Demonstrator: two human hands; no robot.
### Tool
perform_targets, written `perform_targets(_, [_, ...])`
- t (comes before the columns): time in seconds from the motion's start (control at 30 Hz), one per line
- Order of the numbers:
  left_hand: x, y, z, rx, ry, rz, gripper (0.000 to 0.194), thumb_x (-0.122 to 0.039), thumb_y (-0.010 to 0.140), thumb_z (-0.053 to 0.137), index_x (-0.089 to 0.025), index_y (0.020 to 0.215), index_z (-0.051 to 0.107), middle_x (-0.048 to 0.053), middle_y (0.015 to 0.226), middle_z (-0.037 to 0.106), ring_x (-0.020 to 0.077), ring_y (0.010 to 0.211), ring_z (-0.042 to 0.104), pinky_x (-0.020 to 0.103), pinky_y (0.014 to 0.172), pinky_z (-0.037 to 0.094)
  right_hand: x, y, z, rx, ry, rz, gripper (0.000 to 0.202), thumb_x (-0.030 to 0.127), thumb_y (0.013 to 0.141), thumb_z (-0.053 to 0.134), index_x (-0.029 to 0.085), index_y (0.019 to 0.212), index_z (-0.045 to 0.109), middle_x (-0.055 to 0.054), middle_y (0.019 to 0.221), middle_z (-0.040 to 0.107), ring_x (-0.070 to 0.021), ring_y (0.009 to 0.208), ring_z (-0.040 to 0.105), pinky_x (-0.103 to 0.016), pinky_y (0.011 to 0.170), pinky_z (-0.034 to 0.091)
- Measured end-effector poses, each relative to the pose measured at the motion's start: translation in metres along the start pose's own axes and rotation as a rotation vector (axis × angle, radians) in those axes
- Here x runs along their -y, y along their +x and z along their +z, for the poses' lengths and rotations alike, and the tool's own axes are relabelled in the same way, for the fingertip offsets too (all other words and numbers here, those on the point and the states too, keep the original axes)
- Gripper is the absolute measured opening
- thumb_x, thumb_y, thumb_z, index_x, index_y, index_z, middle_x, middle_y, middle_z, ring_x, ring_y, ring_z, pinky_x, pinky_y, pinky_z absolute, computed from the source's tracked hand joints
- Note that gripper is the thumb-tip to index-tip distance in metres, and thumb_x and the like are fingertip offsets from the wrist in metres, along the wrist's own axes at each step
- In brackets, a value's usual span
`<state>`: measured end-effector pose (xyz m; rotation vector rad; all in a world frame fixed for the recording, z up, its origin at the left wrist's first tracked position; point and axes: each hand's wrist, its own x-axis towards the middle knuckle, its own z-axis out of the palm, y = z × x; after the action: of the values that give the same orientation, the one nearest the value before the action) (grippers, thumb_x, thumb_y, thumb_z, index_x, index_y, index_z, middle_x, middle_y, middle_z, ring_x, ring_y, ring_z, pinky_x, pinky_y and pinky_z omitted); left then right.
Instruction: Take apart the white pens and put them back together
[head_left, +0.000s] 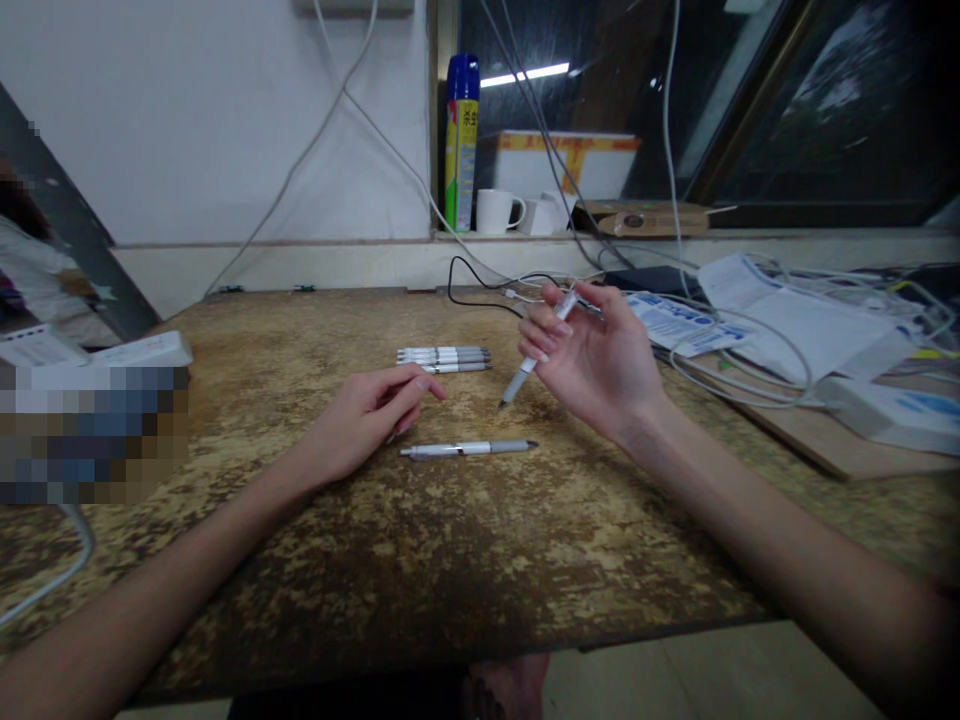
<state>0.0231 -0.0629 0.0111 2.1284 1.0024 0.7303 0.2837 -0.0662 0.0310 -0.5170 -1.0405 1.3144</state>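
Note:
My right hand (592,350) is raised above the table with its palm turned up and its fingers closed on a white and grey pen (534,360). The pen slants, its tip pointing down and to the left. To the left, my left hand (367,415) rests on the table, holding nothing, with the index finger stretched out and the others loosely curled. Just beyond its fingers lies a row of several similar pens (444,356) side by side. Nearer to me, a single pen (469,449) lies flat with its tip to the right.
The worn wooden table (450,560) ends at a front edge near my body. Papers (810,310), tangled cables and a white box (892,412) crowd the right side. White power strips (142,350) sit at left. A spray can (462,145) and a mug (496,211) stand on the windowsill.

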Motion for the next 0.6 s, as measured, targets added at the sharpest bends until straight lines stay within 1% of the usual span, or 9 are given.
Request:
perform_targets(0.1, [-0.001, 0.0, 0.0, -0.002, 0.011, -0.004, 0.038, -0.046, 0.108, 0.044, -0.02, 0.112, 0.071, -0.005, 0.064, 0.049, 0.0098, 0.053, 0.04, 0.024, 0.052, 0.029, -0.001, 0.001, 0.001, -0.009, -0.093, -0.004, 0.025, 0.046, 0.099, 0.051, 0.026, 0.084, 0.053, 0.003, 0.068, 0.028, -0.0171, 0.059, 0.029, -0.031, 0.059, 0.038])
perform_targets(0.2, [-0.002, 0.001, 0.0, -0.009, 0.019, 0.005, 0.037, -0.045, 0.108, 0.044, -0.02, 0.111, 0.072, -0.005, 0.064, 0.05, 0.0097, 0.054, 0.041, 0.025, 0.053, 0.03, -0.005, 0.002, 0.002, 0.015, -0.103, 0.033, 0.031, 0.05, 0.099, 0.054, 0.025, 0.081, 0.048, 0.003, 0.069, 0.032, -0.0151, 0.058, 0.028, -0.029, 0.056, 0.035])
perform_targets(0.27, [0.0, 0.002, 0.0, -0.02, 0.002, 0.018, 0.036, -0.045, 0.108, 0.046, -0.019, 0.113, 0.07, -0.005, 0.065, 0.05, 0.0101, 0.055, 0.041, 0.025, 0.053, 0.03, -0.009, 0.002, 0.004, 0.033, -0.053, 0.086, 0.029, 0.045, 0.1, 0.053, 0.024, 0.081, 0.047, 0.002, 0.072, 0.038, -0.0134, 0.057, 0.029, -0.028, 0.054, 0.033])
perform_targets(0.37, [0.004, 0.003, 0.002, -0.04, -0.087, 0.056, 0.031, -0.043, 0.108, 0.049, -0.021, 0.123, 0.064, -0.004, 0.069, 0.05, 0.0113, 0.059, 0.043, 0.026, 0.055, 0.033, -0.013, 0.001, 0.006, 0.071, -0.021, 0.134, 0.02, 0.035, 0.1, 0.05, 0.021, 0.086, 0.054, -0.001, 0.08, 0.046, -0.0123, 0.062, 0.037, -0.026, 0.057, 0.035])
perform_targets(0.43, [0.006, 0.004, 0.003, -0.051, -0.167, 0.085, 0.031, -0.041, 0.107, 0.053, -0.023, 0.131, 0.058, -0.004, 0.074, 0.052, 0.0122, 0.064, 0.048, 0.025, 0.058, 0.037, -0.014, -0.001, 0.006, 0.106, -0.125, 0.104, 0.018, 0.033, 0.1, 0.053, 0.02, 0.091, 0.059, -0.001, 0.081, 0.049, -0.0122, 0.066, 0.042, -0.026, 0.059, 0.036])
perform_targets(0.5, [0.007, 0.005, 0.004, -0.061, -0.224, 0.107, 0.035, -0.04, 0.105, 0.057, -0.025, 0.136, 0.052, -0.003, 0.081, 0.054, 0.0124, 0.067, 0.051, 0.025, 0.062, 0.042, -0.017, -0.002, 0.005, 0.152, -0.3, 0.067, 0.017, 0.036, 0.1, 0.061, 0.02, 0.096, 0.062, 0.0, 0.079, 0.052, -0.0116, 0.065, 0.044, -0.026, 0.057, 0.034])
perform_targets(0.6, [0.005, 0.004, 0.005, -0.075, -0.242, 0.138, 0.045, -0.037, 0.101, 0.064, -0.028, 0.142, 0.048, -0.001, 0.092, 0.059, 0.0123, 0.072, 0.055, 0.025, 0.066, 0.046, -0.022, -0.005, 0.003, 0.256, -0.497, 0.069, 0.026, 0.044, 0.095, 0.069, 0.022, 0.1, 0.057, 0.002, 0.077, 0.062, -0.0108, 0.06, 0.046, -0.025, 0.053, 0.031])
